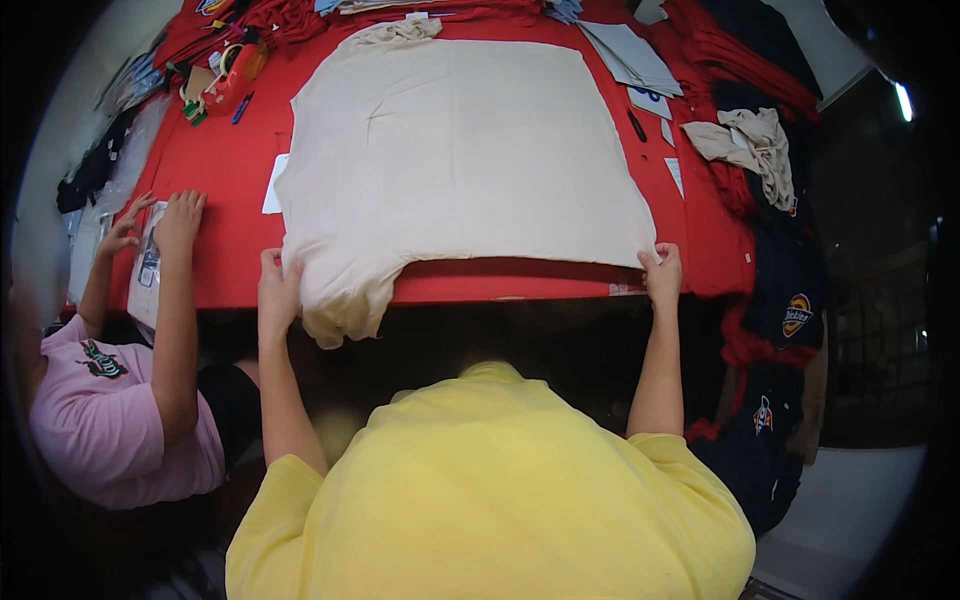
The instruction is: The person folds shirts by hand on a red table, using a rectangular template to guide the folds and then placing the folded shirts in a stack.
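Note:
A cream T-shirt lies spread out on the red-covered table in front of me. One bunched part, which looks like a sleeve, hangs over the near edge at its left. Another bunched part lies at its far left corner. My right hand pinches the shirt's near right corner. At the near left, my left hand grips the cloth beside the hanging sleeve, thumb toward it; its fingertips are partly hidden. Between my hands the shirt's near edge runs almost straight, with a strip of red table cover showing below.
At the left, a co-worker in a pink shirt handles a plastic-wrapped package. A red tape dispenser and a blue pen lie far left. Far right are white sheets, a crumpled beige garment and dark clothes.

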The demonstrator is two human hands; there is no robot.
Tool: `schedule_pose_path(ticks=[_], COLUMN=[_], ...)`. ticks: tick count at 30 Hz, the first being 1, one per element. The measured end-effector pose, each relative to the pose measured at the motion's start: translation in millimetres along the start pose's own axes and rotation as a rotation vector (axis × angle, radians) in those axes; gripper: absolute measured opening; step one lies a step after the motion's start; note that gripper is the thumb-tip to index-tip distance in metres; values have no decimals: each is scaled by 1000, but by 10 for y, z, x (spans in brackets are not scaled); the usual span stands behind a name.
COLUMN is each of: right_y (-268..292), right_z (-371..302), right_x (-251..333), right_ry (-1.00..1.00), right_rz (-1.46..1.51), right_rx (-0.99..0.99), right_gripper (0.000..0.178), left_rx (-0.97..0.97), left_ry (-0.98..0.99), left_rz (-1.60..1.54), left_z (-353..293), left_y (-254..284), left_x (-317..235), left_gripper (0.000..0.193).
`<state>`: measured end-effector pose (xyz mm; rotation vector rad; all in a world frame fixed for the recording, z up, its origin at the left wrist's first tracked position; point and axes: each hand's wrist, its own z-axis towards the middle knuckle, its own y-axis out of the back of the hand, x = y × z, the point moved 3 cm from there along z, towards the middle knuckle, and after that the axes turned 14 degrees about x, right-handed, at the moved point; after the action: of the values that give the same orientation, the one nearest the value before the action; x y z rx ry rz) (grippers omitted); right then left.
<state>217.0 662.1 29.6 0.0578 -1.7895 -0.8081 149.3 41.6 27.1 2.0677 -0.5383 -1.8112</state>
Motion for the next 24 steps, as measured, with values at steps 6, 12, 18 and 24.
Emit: schedule_pose_path(ticks=[6,12,18,24], right_y=[35,-431,-649,-477], right_z=[-202,10,154,654], right_x=[-124,207,154,816], right_ry=[61,459,259,86], right_rz=[-448,-720,-859,-825], right_rx=[-162,-277,124,194], right_gripper=[45,51,61,58], left_rx=[18,-272,-219,-312], left_ry=[124,-174,-99,-85], left_rz=[487,748,824,753], left_z=[-270,167,507,880], left_y=[-181,-396,-667,-412], left_x=[-380,-455,-206,-554], left_gripper=[64,51,60,40])
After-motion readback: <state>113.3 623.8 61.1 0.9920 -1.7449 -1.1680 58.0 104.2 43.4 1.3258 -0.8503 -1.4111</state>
